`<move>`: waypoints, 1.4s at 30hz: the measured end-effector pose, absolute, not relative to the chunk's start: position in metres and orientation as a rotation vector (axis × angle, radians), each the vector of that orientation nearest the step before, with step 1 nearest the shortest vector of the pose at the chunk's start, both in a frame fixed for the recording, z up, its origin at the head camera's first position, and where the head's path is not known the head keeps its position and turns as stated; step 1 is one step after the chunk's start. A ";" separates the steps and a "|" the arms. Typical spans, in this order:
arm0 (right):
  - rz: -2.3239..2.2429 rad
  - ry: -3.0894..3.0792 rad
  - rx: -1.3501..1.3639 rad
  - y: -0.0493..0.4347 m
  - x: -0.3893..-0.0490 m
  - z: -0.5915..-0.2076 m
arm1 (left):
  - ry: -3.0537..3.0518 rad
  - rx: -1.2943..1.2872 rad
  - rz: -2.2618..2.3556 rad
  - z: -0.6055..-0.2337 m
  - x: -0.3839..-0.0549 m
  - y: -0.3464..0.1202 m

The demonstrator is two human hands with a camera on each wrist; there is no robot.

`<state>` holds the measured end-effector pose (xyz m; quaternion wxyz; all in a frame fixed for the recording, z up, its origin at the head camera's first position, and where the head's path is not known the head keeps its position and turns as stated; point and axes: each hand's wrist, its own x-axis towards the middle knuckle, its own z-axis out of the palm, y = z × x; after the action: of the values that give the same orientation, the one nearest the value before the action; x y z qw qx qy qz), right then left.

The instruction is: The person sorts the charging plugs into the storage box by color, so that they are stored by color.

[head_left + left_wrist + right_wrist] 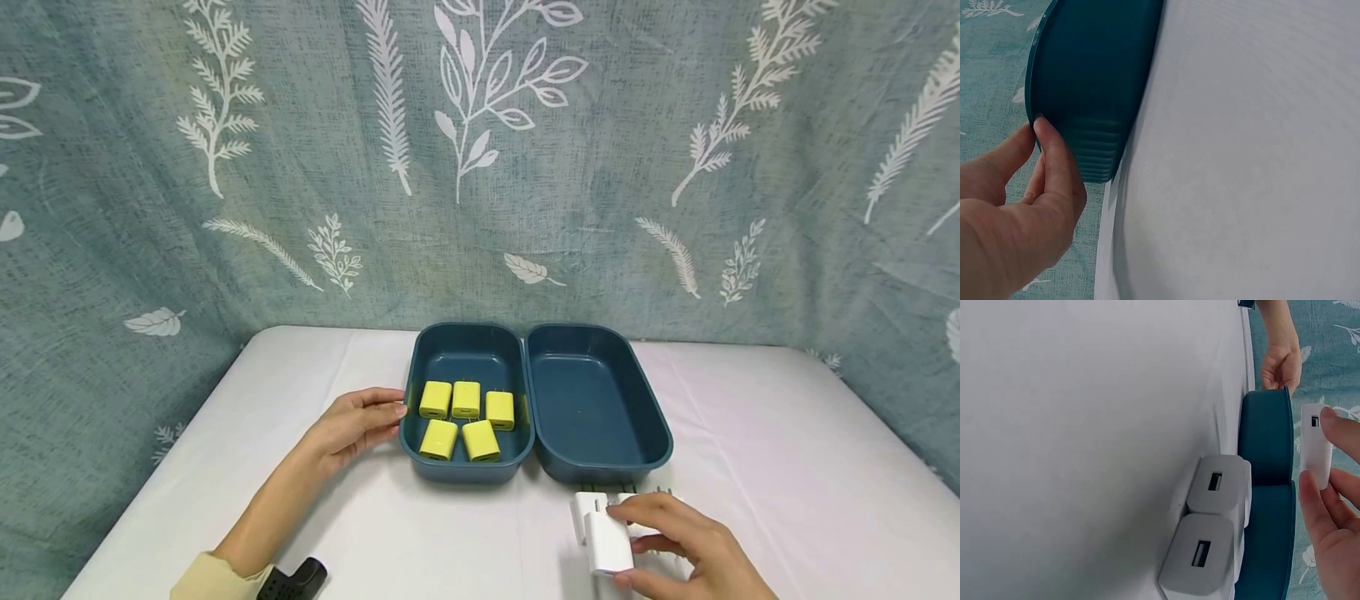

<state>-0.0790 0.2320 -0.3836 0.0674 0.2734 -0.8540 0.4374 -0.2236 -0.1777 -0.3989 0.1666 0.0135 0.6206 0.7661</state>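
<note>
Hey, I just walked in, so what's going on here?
A person is handling plug adapters at a white-covered table. Their right hand holds up a white adapter, while more white adapters sit on the table just in front of the right box. Their left hand holds the left box by its outer rim. Five yellow adapters lie inside that left box, and the two boxes stand side by side.

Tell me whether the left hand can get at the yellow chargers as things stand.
Probably yes. The left hand touches the rim of the left container, which is open on top, and nothing covers the yellow chargers inside; it would likely only need to lift over the side.
</note>
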 end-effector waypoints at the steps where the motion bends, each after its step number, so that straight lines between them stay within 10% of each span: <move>1: 1.333 -2.568 0.809 0.232 -0.080 -0.383 | 1.769 0.038 2.181 -0.399 -0.224 -0.178; 42: 1.484 -2.510 0.635 0.236 -0.176 -0.364 | 1.767 0.036 2.180 -0.399 -0.224 -0.178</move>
<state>-0.1765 0.2364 -0.3643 0.0787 0.2122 -0.8384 0.4958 -0.2243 -0.1782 -0.3993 0.1668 0.0126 0.6207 0.7660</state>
